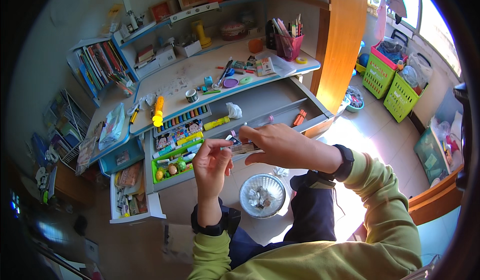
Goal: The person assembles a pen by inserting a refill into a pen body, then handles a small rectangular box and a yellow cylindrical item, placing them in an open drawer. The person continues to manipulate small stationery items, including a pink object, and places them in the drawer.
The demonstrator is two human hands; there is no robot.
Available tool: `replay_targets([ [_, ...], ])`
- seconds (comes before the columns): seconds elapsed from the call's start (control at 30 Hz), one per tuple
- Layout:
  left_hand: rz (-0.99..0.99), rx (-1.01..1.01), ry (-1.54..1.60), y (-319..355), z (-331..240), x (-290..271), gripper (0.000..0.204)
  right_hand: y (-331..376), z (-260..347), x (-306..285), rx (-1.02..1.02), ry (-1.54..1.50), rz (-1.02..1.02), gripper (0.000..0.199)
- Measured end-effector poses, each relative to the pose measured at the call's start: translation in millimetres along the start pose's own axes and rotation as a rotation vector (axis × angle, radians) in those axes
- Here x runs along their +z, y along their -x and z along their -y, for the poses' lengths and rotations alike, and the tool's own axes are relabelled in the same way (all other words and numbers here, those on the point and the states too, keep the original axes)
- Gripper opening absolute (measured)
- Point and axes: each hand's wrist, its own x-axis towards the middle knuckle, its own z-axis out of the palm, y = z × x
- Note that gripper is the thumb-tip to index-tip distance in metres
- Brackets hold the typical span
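Above the front of an open desk drawer [270, 91], both of my hands are brought together. My right hand [280, 142] is closed around a small flat box-like thing [243, 148], brownish with a dark edge, partly hidden by my fingers. My left hand [210, 161] has thumb and fingertips pinched at its left end; whatever they grip there is too small to name. Beneath my left hand, a green tray [156, 174] in the drawer holds markers and small round figures. Beside it lie a yellow marker [216, 123], a set of coloured sticks [182, 119] and crumpled white tissue [234, 111].
A silvery waste bin [243, 200] with scraps stands below the drawer, near my legs. A lower drawer [157, 211] juts out at the left, full of small items. Pens, tape and a pink pen holder [290, 47] crowd the desktop. Green baskets [401, 100] stand at the right.
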Motion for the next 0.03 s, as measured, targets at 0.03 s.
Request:
replay_targets([
  [0.03,-0.060,-0.042,-0.043,-0.2,1.6,-0.9,0.048,2.1,-2.6,-4.6,0.015,-0.108,0.037,0.039],
])
